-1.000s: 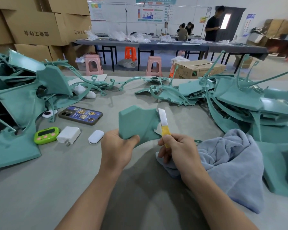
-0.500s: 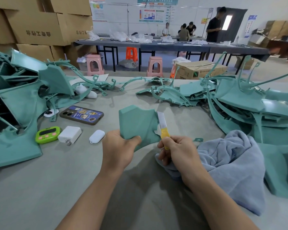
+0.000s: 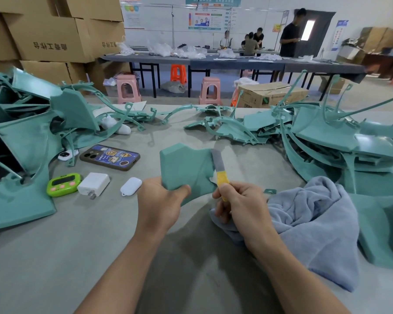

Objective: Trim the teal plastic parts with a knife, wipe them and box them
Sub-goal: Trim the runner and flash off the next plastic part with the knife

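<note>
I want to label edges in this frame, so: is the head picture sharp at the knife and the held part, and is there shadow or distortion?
Head view: the knife and the teal part in the left hand are sharp; a soft shadow lies on the near table; the wide lens curves the far table; the bright panel at the back is washed out.

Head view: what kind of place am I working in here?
Probably a factory finishing or packing floor: heaps of teal plastic parts cover the bench, stacked cardboard cartons stand at left, and other workers sit at a long table behind.
</note>
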The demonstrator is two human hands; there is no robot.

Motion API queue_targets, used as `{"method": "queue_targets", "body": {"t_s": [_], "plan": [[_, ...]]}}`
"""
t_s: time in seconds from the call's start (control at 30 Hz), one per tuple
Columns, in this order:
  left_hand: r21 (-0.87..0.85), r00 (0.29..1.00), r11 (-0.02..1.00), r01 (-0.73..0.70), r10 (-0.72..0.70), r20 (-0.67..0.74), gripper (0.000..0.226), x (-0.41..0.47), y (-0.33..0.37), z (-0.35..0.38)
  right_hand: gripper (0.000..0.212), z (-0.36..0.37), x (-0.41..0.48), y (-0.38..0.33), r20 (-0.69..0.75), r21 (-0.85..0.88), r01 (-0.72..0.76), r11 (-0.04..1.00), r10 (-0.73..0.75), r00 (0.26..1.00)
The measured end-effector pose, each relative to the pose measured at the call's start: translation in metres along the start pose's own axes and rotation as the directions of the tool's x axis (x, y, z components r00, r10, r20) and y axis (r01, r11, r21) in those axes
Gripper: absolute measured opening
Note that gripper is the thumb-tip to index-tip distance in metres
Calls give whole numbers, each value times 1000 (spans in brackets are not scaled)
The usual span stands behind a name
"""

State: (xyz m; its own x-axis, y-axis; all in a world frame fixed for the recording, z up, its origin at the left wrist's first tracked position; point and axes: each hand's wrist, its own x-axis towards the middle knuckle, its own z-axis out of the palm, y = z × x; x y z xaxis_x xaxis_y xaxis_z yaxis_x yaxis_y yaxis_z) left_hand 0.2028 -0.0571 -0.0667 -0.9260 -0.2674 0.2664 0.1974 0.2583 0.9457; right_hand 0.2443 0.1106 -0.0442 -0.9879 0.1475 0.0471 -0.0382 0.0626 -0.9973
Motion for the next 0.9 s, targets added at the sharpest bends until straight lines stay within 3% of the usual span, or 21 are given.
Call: {"method": "queue_targets", "body": {"t_s": [0.1,0.2,0.3,0.53,0.73,0.9], "plan": [[-37,997,997,67,-68,-29,28,3,0,0,35,0,2,5,-21,-124,-46,991,43,999],[-86,991,991,102,-109,-77,28,8,-1,-3,34,-2,3,5,-43,-102,-10,995,6,999],[-63,992,994,88,-94,-82,26,8,-3,-3,29,0,3,4,-44,12,35,999,-35,998],[-8,999,1000,10,-11,-42,35,5,-7,-2,32,-3,9,9,-85,-201,-47,979,30,996],[-1,999,999,-32,32,-1,36,3,-6,-2,29,-2,4,5,-70,-89,17,996,-24,997],[4,999,999,-46,46,-27,33,2,-3,-4,31,-6,7,6,-97,-109,-63,992,53,994]]}}
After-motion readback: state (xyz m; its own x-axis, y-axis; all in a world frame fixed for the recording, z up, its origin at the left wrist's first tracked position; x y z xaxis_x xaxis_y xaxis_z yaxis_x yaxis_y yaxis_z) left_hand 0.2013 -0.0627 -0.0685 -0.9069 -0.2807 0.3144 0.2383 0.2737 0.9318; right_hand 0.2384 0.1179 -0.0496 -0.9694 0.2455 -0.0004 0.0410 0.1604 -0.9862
